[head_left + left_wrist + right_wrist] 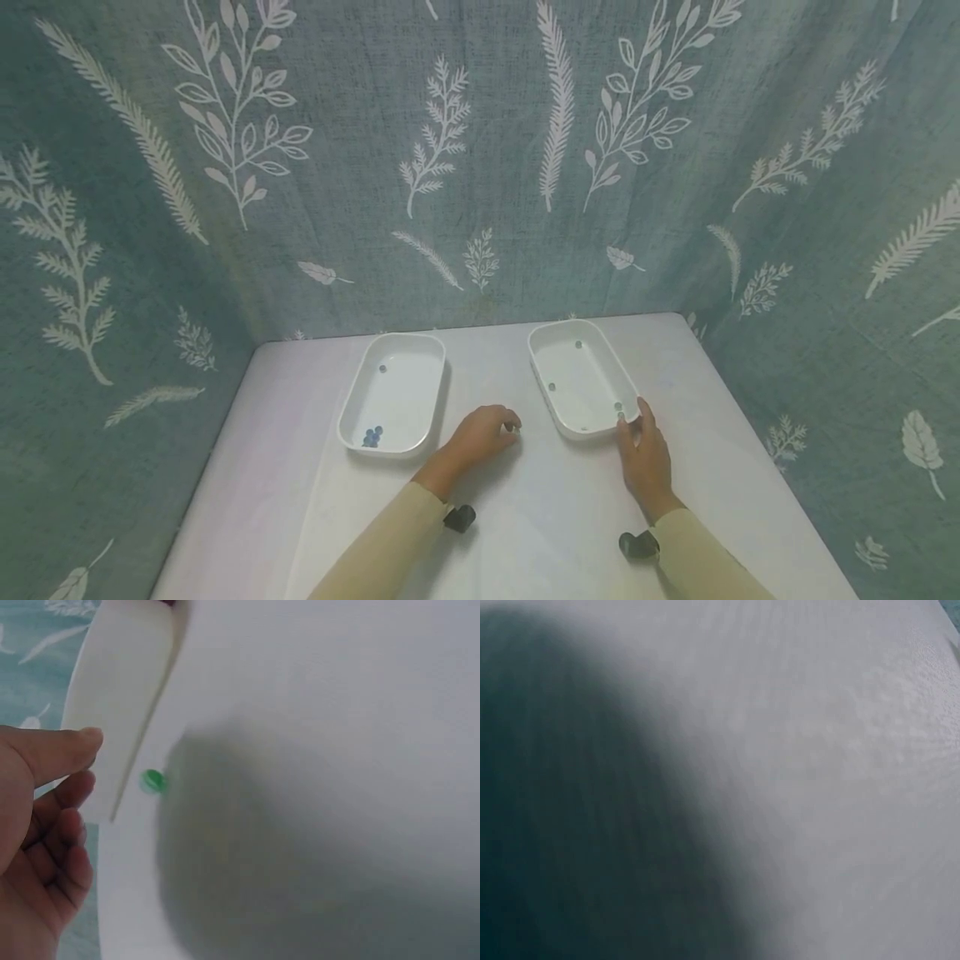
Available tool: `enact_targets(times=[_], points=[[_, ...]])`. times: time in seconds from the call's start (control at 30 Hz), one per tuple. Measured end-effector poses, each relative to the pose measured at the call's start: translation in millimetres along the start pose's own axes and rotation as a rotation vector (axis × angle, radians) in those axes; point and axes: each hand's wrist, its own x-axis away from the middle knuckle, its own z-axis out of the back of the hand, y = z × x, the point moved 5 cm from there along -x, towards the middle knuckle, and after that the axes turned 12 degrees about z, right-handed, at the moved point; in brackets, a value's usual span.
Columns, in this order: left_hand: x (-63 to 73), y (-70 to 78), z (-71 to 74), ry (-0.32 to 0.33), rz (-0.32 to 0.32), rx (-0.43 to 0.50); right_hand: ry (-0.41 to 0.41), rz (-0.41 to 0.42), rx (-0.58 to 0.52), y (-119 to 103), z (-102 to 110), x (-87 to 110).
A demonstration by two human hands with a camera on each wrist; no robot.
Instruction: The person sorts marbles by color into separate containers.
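In the head view my left hand point(480, 435) hovers over the table between two white trays, its fingers loosely curled. A green marble point(152, 781) lies on the white table just beyond the fingertips, apart from them in the left wrist view. My right hand point(647, 458) holds the near right corner of the right tray point(583, 433), thumb at the front rim and a finger along the right side. Several green marbles point(552, 387) lie in that tray. The right wrist view shows only a blurred dark shape and the white surface, not the hand.
The left tray point(397, 454) holds several blue marbles point(371, 437), most grouped at its near end. Both trays stand toward the back of the white table point(540, 517). Blue-green leaf-patterned cloth point(495, 167) hangs behind and at both sides.
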Motion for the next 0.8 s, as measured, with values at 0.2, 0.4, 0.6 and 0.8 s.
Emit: enact_targets(times=[0.2,0.4,0.6,0.8], points=[[-15.1,12.4,6.7,-0.004,0.027,0.014,-0.014,-0.011,0.001,0.6,0.1,-0.1],[-28.7,21.3,8.7,-0.002,0.042,0.025,-0.029,-0.026,-0.014,-0.1,0.6,1.5],[-40.7,28.2,8.4,-0.007,0.06,0.036,-0.025,-0.012,-0.015,1.1,1.1,2.0],[-51.0,35.3,17.9,0.06,0.063,0.004,-0.012,0.01,-0.015,-0.5,2.1,1.6]])
